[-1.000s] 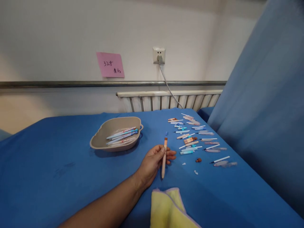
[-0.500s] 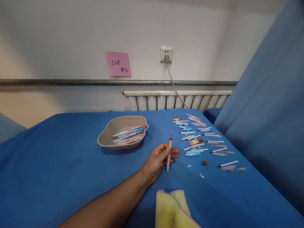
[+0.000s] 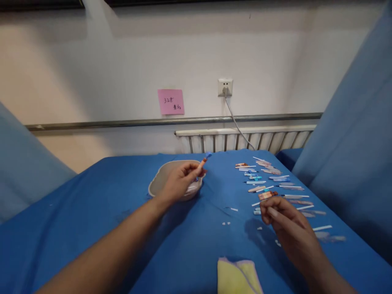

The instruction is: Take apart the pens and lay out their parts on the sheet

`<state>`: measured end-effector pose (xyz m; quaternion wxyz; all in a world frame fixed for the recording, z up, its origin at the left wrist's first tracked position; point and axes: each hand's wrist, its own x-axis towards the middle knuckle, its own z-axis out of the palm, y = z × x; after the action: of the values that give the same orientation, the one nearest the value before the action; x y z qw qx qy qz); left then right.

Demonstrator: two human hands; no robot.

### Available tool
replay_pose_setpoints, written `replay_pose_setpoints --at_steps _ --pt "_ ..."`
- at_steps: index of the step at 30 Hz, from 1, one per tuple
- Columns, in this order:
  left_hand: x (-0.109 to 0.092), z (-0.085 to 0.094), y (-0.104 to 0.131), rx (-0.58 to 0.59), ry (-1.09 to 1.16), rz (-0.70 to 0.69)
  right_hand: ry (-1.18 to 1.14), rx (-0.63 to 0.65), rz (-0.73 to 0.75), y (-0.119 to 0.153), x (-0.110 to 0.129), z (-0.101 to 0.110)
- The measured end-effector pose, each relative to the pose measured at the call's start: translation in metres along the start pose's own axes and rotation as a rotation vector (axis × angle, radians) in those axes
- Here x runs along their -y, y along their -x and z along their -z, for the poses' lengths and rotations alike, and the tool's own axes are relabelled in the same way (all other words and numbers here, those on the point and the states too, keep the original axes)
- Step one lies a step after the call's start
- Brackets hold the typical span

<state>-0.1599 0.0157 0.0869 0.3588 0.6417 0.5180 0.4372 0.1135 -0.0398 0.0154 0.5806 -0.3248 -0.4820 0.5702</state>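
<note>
My left hand (image 3: 183, 177) is closed on a pen (image 3: 202, 161) with an orange-brown barrel and a blue top, raised over the right side of a beige basket (image 3: 159, 173). The arm and hand partly cover the basket and the pens inside it. On the right, my right hand (image 3: 286, 226) hovers above the blue cloth with its thumb and fingertips pinched together; anything between them is too small to make out. Just beyond it, rows of pen parts (image 3: 257, 182) lie on the cloth, some hidden by the hand.
A folded yellow cloth (image 3: 237, 277) lies at the near edge. Small white scraps (image 3: 226, 223) are scattered mid-bed. Behind stand a white radiator (image 3: 245, 130) and a wall socket (image 3: 225, 87) with a cable. Blue curtains (image 3: 346, 102) hang at both sides.
My left hand has moved left and up to the basket with the pen. My right hand has come into view. The brown piece on the near cloth no longer shows. The view has shifted.
</note>
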Motion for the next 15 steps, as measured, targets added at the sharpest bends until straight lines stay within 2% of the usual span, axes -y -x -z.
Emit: replay_pose_setpoints --at_steps 2,4,7,11,15 --pt "0.004 0.027 -0.012 -0.064 -0.326 -0.004 0.067 -0.008 -0.010 -0.008 -0.008 0.001" --pt "0.014 0.044 -0.021 -0.033 -0.674 0.038 0.120 -0.009 -0.010 -0.010 -0.019 0.008" --pt "0.033 0.054 -0.027 -0.003 -0.813 0.092 0.185 -0.015 -0.012 -0.013 -0.029 0.018" --pt "0.055 0.056 -0.029 0.029 -0.963 0.173 0.201 -0.040 0.022 -0.019 -0.029 0.023" --pt "0.068 0.058 -0.035 0.061 -1.089 0.224 0.197 -0.047 0.022 -0.022 -0.027 0.025"
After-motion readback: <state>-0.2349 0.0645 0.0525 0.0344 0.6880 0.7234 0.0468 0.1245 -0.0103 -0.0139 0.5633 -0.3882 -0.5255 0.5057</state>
